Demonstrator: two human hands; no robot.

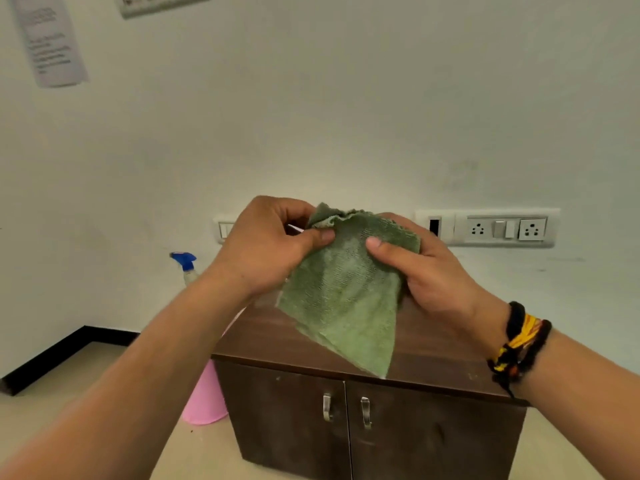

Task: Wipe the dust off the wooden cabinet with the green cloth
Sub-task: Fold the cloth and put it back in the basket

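Here we hold the green cloth (346, 292) up above the wooden cabinet (374, 403), our left hand (266, 247) pinching its upper edge, our right hand (422, 268) curled round its side with the thumb pressed on front. Beside the cabinet stands a pink spray bottle (202, 400); behind, wall sockets (502, 228).

Green cloth (341, 299) between both hands (349, 251)
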